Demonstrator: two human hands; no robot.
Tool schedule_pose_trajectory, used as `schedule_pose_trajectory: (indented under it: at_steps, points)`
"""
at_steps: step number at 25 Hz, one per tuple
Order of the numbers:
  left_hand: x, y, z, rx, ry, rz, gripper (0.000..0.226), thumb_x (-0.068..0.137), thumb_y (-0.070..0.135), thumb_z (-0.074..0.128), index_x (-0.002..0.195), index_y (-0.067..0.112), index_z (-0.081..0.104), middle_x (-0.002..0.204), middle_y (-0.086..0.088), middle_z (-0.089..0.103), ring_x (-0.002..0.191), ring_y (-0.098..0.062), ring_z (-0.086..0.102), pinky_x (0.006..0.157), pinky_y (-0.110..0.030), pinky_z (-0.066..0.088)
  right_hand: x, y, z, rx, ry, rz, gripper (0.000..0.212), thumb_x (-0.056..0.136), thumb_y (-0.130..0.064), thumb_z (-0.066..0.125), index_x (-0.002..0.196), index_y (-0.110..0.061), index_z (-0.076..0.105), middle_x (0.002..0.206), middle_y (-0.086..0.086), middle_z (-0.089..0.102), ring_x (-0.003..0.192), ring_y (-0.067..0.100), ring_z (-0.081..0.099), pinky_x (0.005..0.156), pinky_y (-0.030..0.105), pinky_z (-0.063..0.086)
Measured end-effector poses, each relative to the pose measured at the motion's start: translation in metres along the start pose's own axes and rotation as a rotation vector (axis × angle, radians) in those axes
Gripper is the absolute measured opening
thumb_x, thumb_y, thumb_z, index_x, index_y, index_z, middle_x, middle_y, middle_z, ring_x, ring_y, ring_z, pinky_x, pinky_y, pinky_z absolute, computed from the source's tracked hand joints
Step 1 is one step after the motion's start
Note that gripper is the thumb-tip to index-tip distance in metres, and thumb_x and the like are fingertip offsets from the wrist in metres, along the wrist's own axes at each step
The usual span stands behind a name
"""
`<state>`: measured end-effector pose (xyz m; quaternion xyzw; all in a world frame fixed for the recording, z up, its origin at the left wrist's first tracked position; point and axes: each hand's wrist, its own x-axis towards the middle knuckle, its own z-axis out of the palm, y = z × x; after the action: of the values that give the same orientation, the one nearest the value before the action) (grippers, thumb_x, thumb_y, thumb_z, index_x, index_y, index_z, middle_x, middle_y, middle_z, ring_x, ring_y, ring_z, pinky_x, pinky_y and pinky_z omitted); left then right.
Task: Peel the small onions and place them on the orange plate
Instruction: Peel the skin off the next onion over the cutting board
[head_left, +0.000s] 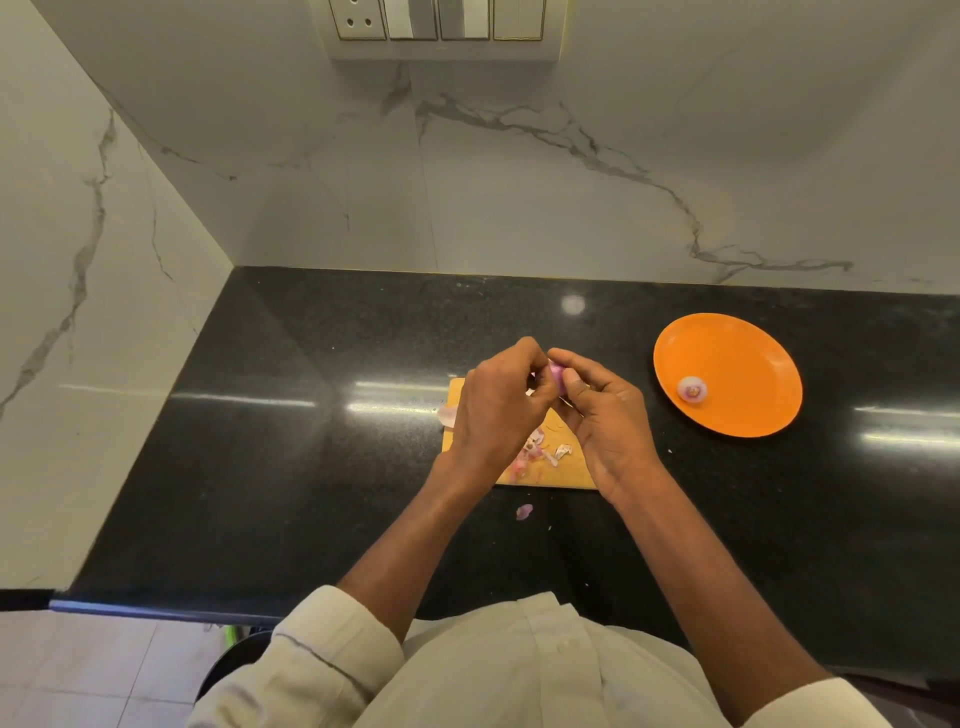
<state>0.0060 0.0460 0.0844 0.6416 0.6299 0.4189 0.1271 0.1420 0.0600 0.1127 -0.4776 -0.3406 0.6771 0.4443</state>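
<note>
A small purple onion (556, 375) is held above the wooden cutting board (571, 475) between both hands. My left hand (496, 405) pinches its left side, and my right hand (605, 410) grips its right side with curled fingers and thumb. Most of the onion is hidden by the fingers. One peeled onion (692, 388) lies on the orange plate (737, 364) to the right. Loose pink and white onion skins (540, 451) lie on the board under my hands.
The board and plate sit on a black granite counter (311, 441) in a corner of white marble walls. A stray peel scrap (523, 511) lies on the counter in front of the board. Another pale onion piece (448, 414) sits at the board's left edge.
</note>
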Motion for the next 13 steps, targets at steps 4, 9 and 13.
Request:
schedule_pose_trajectory:
  at_steps: [4, 9, 13]
  points:
    - [-0.003, 0.005, 0.002, -0.309, 0.070, -0.262, 0.009, 0.098, 0.017, 0.076, 0.095, 0.014, 0.069, 0.083, 0.004, 0.071, 0.076, -0.013, 0.071, 0.070, -0.032, 0.062, 0.003, 0.003, 0.004, 0.044, 0.114, 0.007, 0.025, 0.105, -0.002, 0.055, 0.109, -0.012, 0.077, 0.115, 0.006, 0.077, 0.106, 0.022, 0.076, 0.081, 0.030, 0.064]
    - [0.001, 0.005, 0.001, -0.933, 0.158, -0.668, 0.008, 0.098, 0.002, 0.070, 0.104, -0.003, 0.068, 0.098, -0.017, 0.078, 0.086, -0.026, 0.078, 0.078, -0.035, 0.066, 0.013, 0.002, -0.008, 0.378, 0.081, 0.195, 0.024, 0.109, -0.006, 0.048, 0.117, -0.012, 0.070, 0.130, 0.017, 0.069, 0.115, 0.030, 0.071, 0.083, 0.035, 0.065]
    - [0.002, 0.007, -0.005, -1.400, 0.144, -0.929, 0.014, 0.099, 0.001, 0.068, 0.112, -0.001, 0.066, 0.096, -0.019, 0.078, 0.085, -0.024, 0.078, 0.078, -0.030, 0.066, 0.011, 0.005, -0.009, 0.561, 0.025, 0.270, 0.027, 0.105, -0.003, 0.050, 0.122, -0.010, 0.070, 0.126, 0.021, 0.073, 0.113, 0.033, 0.072, 0.083, 0.036, 0.065]
